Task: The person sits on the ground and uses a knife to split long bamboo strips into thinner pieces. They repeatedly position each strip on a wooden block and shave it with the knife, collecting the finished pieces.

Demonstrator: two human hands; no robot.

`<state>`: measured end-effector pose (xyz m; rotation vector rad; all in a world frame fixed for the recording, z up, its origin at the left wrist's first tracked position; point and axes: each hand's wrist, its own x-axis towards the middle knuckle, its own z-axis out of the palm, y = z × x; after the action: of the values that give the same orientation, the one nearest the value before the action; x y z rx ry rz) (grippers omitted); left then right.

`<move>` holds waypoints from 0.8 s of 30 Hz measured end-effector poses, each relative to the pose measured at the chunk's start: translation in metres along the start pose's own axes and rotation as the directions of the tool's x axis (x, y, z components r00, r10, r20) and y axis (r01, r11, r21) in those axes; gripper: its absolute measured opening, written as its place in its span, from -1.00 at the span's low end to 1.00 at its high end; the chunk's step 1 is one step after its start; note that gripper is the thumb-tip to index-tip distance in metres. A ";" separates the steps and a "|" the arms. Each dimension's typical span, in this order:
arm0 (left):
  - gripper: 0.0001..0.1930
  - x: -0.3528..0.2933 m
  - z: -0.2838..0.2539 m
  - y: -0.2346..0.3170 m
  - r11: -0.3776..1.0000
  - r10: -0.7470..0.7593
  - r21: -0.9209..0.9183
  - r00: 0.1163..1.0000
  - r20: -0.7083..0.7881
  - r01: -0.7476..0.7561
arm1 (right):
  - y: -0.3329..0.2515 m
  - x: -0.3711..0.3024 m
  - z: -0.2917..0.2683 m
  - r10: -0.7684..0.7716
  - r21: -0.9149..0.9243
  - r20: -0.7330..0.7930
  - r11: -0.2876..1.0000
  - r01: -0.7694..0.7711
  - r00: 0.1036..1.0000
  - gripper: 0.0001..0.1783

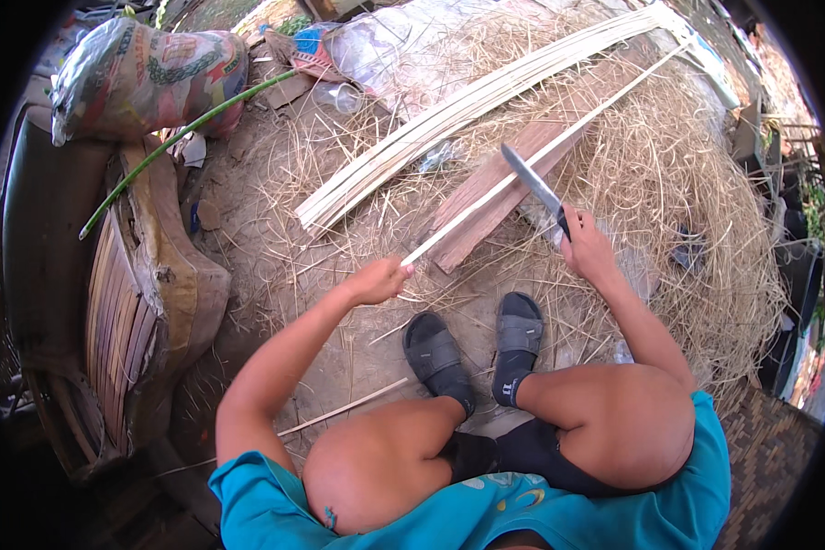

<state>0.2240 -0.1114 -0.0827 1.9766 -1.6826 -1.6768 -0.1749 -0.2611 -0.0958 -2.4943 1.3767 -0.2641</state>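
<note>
My left hand (378, 280) is closed around the near end of a long, pale split-bamboo strip (596, 115). The strip runs away to the far right, across a brown wooden plank (472, 240) on the ground. In my right hand (587, 246) is the dark handle of a knife (533, 181), its long blade pointing up and left. The blade crosses the strip above the plank; whether its edge touches the strip, I cannot tell. Beyond my left hand lies a bundle of similar pale strips (422, 133), side by side.
Thin shavings (697, 183) are heaped at the right and scattered around the plank. At the left stand a stuffed sack (156, 78), a green stalk (170, 142) and a worn wooden seat (156, 293). My sandalled feet (435, 348) are just below the plank. A loose strip (348, 403) lies beside my left knee.
</note>
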 end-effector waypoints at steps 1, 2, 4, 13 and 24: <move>-0.53 0.001 0.019 -0.010 0.967 0.034 -0.250 0.996 -0.084 -0.054 | 0.011 0.001 0.002 0.103 -0.083 0.006 0.991 -0.102 0.995 -0.43; -0.57 0.004 0.038 -0.017 0.863 0.038 -0.491 0.986 -0.164 -0.115 | 0.006 -0.003 0.010 0.173 -0.028 0.031 0.985 -0.172 0.984 -0.44; -0.64 0.007 0.041 -0.026 0.738 -0.017 -0.674 1.000 0.022 0.028 | -0.051 -0.016 0.029 0.035 0.091 0.149 0.995 -0.049 0.988 -0.45; -0.64 -0.010 0.065 -0.062 0.943 0.079 -0.261 0.900 -0.428 -0.206 | 0.023 0.033 -0.014 0.303 0.020 0.078 0.952 -0.305 0.950 -0.59; -0.69 -0.024 0.087 -0.031 0.958 0.126 0.280 0.774 -0.620 0.068 | 0.034 0.040 -0.013 0.419 0.046 0.072 0.905 -0.423 0.905 -0.58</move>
<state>0.1864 -0.0326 -0.1218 2.2539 -1.7110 -0.6160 -0.1847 -0.3143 -0.0934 -2.0663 1.8035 -0.1328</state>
